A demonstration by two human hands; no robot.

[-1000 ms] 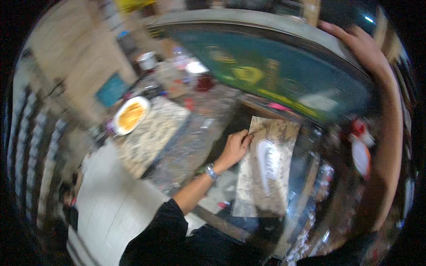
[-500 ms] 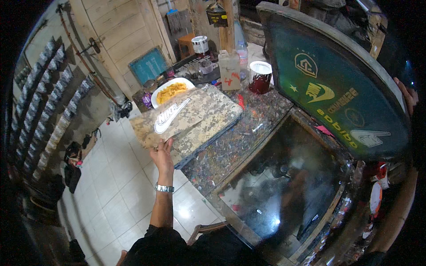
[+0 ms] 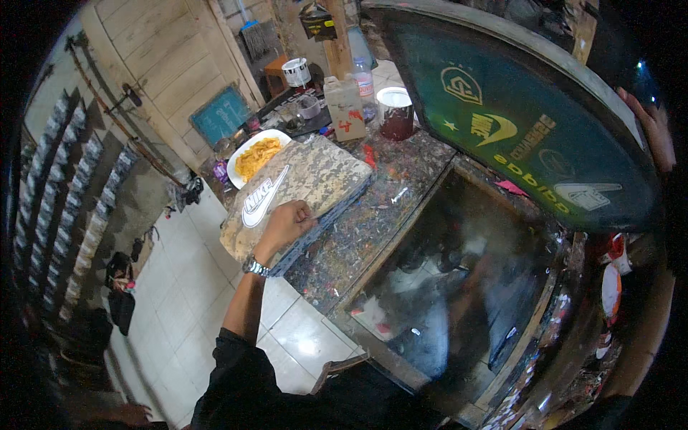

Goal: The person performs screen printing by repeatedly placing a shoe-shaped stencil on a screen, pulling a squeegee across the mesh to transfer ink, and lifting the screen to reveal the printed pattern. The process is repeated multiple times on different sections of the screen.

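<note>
My left hand is over the near right edge of a flat stack of camouflage fabric pieces. Its fingers are curled in, and whatever they pinch is too small to make out. A piece bearing a white printed logo lies on the stack's left part, beside the wrist with the metal watch. At the far right, my right hand grips the outer edge of a raised screen-printing frame. Its dark green mesh carries several logo shapes. Beneath the tilted frame is a dark glossy glass panel set in a wooden surround.
A white plate of yellow food touches the stack's far side. Behind stand a paint-stained can, a grey container, a plastic bottle and another can. The speckled worktop borders a tiled floor.
The logo-printed piece, held at its edge before, now lies on the stack. My left hand has let it go and moved right. The right hand still holds the frame up.
</note>
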